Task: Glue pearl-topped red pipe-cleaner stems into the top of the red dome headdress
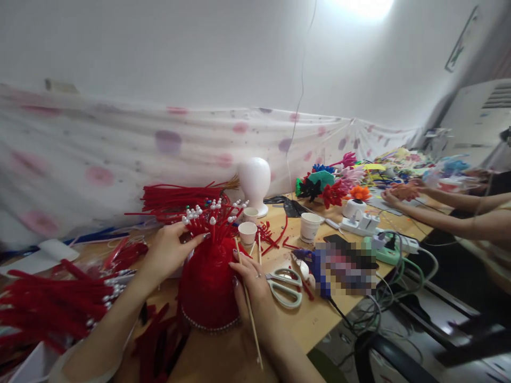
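Observation:
A red dome-shaped cap (205, 282) with a beaded edge is in front of me. From its top rises a cluster of red fuzzy stems (217, 231) tipped with white beads. My left hand (171, 252) pinches the left side of that cluster between thumb and fingers; the fingertips are partly hidden behind it. On the cap's right side rests my right hand (255, 292), its fingers closed around a thin wooden stick (252, 319) that slants down toward me. Scissors (285, 287) with pale handles lie just right of this hand.
Paper cups (310, 227), a white foam head (255, 183) and a blue glue gun (317, 266) stand or lie behind and right. Red stems (51, 303) are heaped at left. Power strips (385, 250) with cables edge the table. Another person's hands (403, 194) work at far right.

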A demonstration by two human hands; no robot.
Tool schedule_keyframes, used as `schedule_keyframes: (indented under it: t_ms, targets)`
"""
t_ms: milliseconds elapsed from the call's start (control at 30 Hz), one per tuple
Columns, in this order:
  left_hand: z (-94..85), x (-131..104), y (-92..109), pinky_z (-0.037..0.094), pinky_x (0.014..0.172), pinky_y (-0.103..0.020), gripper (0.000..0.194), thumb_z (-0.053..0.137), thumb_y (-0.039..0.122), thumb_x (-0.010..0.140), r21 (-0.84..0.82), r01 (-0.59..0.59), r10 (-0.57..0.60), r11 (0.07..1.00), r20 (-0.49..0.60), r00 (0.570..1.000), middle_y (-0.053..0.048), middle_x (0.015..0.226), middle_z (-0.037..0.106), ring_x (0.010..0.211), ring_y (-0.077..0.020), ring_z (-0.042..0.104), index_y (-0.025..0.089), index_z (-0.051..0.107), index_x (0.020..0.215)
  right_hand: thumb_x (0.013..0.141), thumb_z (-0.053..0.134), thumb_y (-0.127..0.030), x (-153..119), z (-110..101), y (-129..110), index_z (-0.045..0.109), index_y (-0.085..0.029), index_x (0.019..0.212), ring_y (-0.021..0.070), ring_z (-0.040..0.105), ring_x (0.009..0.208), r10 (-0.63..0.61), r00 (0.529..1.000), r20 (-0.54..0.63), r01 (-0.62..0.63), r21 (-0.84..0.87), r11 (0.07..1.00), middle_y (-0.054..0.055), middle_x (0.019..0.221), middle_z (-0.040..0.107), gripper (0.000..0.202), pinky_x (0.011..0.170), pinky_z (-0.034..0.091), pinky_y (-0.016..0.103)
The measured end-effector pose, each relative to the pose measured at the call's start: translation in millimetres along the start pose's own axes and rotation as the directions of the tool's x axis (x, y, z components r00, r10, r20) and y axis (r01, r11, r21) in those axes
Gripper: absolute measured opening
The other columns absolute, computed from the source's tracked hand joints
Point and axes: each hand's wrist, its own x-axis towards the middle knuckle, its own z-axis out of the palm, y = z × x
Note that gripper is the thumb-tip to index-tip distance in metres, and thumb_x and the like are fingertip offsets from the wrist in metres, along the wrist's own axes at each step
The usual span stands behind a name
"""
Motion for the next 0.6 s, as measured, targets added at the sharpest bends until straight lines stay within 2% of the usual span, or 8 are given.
schedule_keyframes:
  t_ms: [200, 367, 600]
  targets:
    - [-3.6, -1.7, 6.6, 0.053, 0.088, -0.037, 0.034, 0.062, 0.041, 0.076, -0.037, -0.068, 0.066, 0.997, -0.056, 0.996, -0.006, 0.108, 0.077, 0.097, -0.0295, 0.071, 0.021, 0.076, 0.101, 0.083, 0.044, 0.001, -0.4, 2.6, 1.1, 0.051, -0.025, 0.127, 0.0200, 0.048, 0.132, -0.020, 1.000, -0.008, 0.020, -0.019, 1.000, 0.009, 0.139, 0.056, 0.052, 0.108, 0.045, 0.044]
    - [-5.7, -1.1, 5.5, 0.055, 0.081, -0.035, 0.028, 0.064, 0.040, 0.076, 0.002, -0.036, 0.036, 0.999, -0.052, 0.998, -0.003, 0.095, 0.079, 0.086, -0.0283, 0.073, 0.025, 0.079, 0.094, 0.082, 0.045, 0.001, -1.2, 1.8, -0.4, 0.050, -0.026, 0.128, 0.0206, 0.049, 0.132, -0.017, 1.000, -0.013, 0.017, -0.005, 1.000, 0.009, 0.139, 0.056, 0.054, 0.108, 0.045, 0.045]
    - [-5.1, 1.0, 5.4, 0.056, 0.080, -0.037, 0.027, 0.065, 0.041, 0.074, -0.038, -0.019, 0.018, 0.999, -0.032, 0.999, -0.002, 0.090, 0.080, 0.083, -0.0297, 0.073, 0.026, 0.079, 0.092, 0.082, 0.045, 0.000, -0.6, 0.4, -1.4, 0.053, -0.026, 0.128, 0.0214, 0.048, 0.133, 0.011, 1.000, -0.001, -0.011, 0.021, 1.000, 0.009, 0.140, 0.056, 0.053, 0.108, 0.045, 0.045]
